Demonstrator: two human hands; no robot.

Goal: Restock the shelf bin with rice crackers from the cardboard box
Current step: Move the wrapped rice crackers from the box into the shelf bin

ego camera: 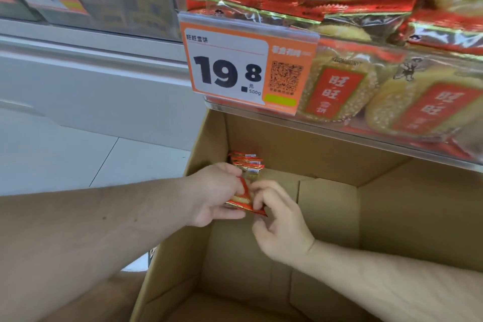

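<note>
**Last packets coming out of the box**

Nearest, the right hand [282, 219] reaches into the cardboard box [332, 219], its fingers curled and pinching the crinkly red edge of a packet. The left hand [217, 195] grips the same small bundle of rice crackers [244, 200] from the other side. Just beyond, a short stack of remaining packets [247, 162] leans in the box's far left corner; the smooth brown floor is otherwise bare. This looks like the gathering step; next, the bundle needs lifting to the shelf bin [392, 123] above, clear-fronted, heaped with glossy round-cracker packs beside the orange price tag [245, 68].
</note>
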